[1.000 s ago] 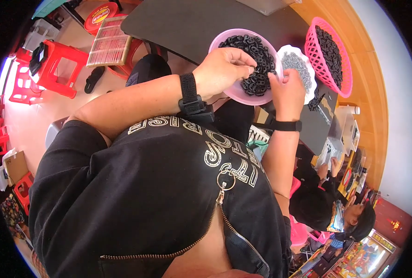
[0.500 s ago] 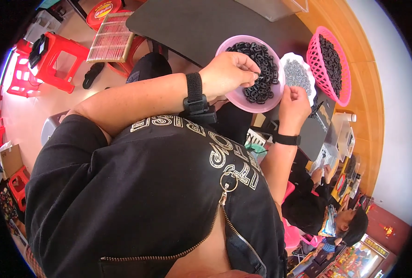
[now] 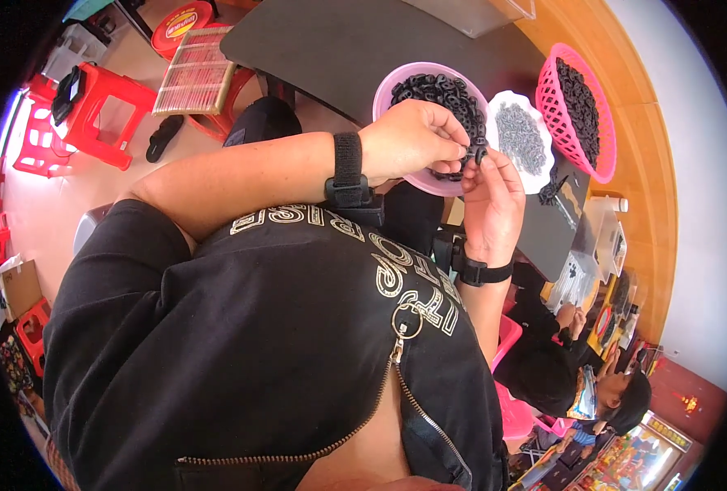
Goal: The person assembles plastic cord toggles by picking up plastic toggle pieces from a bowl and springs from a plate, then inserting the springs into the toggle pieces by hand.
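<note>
My left hand (image 3: 417, 141) and my right hand (image 3: 495, 195) meet above the right side of a pink bowl (image 3: 382, 92). The bowl is heaped with small black ring-shaped pieces (image 3: 441, 92). One such black piece (image 3: 480, 155) sits between the fingertips of both hands, which are closed in a pinch on it. Whether anything smaller is in the right fingers is hidden. Beside the bowl, close to my right hand, lies a white scalloped dish (image 3: 546, 176) of tiny grey metallic parts (image 3: 520, 137), too small to name.
A pink lattice basket (image 3: 550, 105) of black pieces stands right of the dish on the dark table (image 3: 314, 53). A clear plastic box (image 3: 494, 18) is at the table's far edge. Red stools (image 3: 106, 114) stand at left; another person (image 3: 543, 372) sits at lower right.
My right hand has come from the white dish's edge to my left hand, and turned. Their fingertips now meet at a black piece. The bowl, dish and basket appear slightly further left.
</note>
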The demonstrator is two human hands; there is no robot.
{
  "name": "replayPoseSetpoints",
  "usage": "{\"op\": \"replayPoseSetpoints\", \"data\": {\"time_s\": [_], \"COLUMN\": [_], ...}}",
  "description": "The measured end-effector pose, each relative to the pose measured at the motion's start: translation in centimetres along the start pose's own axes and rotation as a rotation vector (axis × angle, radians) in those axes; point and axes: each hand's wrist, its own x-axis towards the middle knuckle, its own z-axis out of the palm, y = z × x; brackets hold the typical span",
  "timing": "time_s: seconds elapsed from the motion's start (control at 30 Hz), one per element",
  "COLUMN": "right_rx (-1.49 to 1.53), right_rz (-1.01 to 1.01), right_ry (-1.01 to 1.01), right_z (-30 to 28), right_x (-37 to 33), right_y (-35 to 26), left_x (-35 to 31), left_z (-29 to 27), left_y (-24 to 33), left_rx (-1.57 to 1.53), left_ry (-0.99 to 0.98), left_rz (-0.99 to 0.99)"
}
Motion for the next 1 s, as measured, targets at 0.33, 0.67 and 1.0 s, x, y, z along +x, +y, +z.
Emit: {"op": "replayPoseSetpoints", "data": {"time_s": [0.33,0.67,1.0], "right_rx": [-0.087,-0.259,-0.428], "right_rz": [-0.113,-0.232,-0.393], "right_ry": [0.017,0.044,0.019], "right_z": [0.7,1.3,1.7], "right_x": [-0.6,-0.9,-1.3], "right_y": [0.5,1.3,2.4], "left_x": [-0.5,-0.5,-0.7], "left_z": [0.3,0.0,0.3], "left_y": [-0.1,-0.4,-0.7], "left_rx": [-0.009,-0.046,-0.005], "left_ry": [-0.01,-0.011,0.032], "left_rz": [0.009,-0.014,0.066]}}
